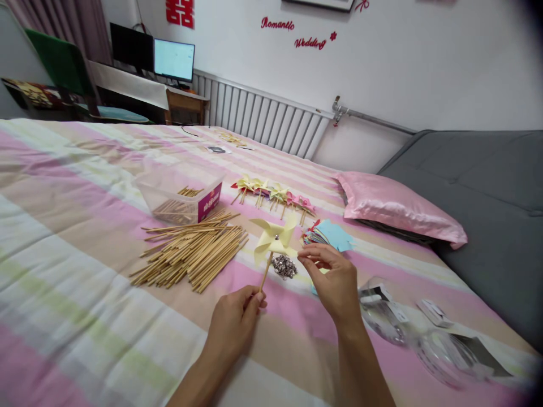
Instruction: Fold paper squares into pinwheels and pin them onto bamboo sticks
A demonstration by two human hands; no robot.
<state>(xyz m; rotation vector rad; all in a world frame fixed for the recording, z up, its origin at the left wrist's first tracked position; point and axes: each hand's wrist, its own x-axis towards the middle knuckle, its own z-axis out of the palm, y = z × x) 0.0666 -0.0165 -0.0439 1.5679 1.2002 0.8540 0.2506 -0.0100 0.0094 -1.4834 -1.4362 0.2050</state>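
A pale yellow paper pinwheel [276,236] with a silver centre fastener stands nearly upright on a thin wooden stick [266,272]. My left hand [237,316] pinches the lower end of this stick between thumb and fingers. At the pinwheel's right blade, my right hand [333,277] has its thumb and fingertips drawn together, touching the paper tip. Just behind the stick, a pile of small silver fasteners [284,267] lies on the bedspread. To the left is a large heap of loose wooden sticks [190,251].
A clear plastic box [169,189] with more sticks stands behind the heap. Several finished pinwheels [278,193] lie in a row farther back. Blue paper sheets [335,234] are beyond my right hand, clear round containers [445,353] at right. A pink pillow [403,206] rests against the grey headboard [479,186].
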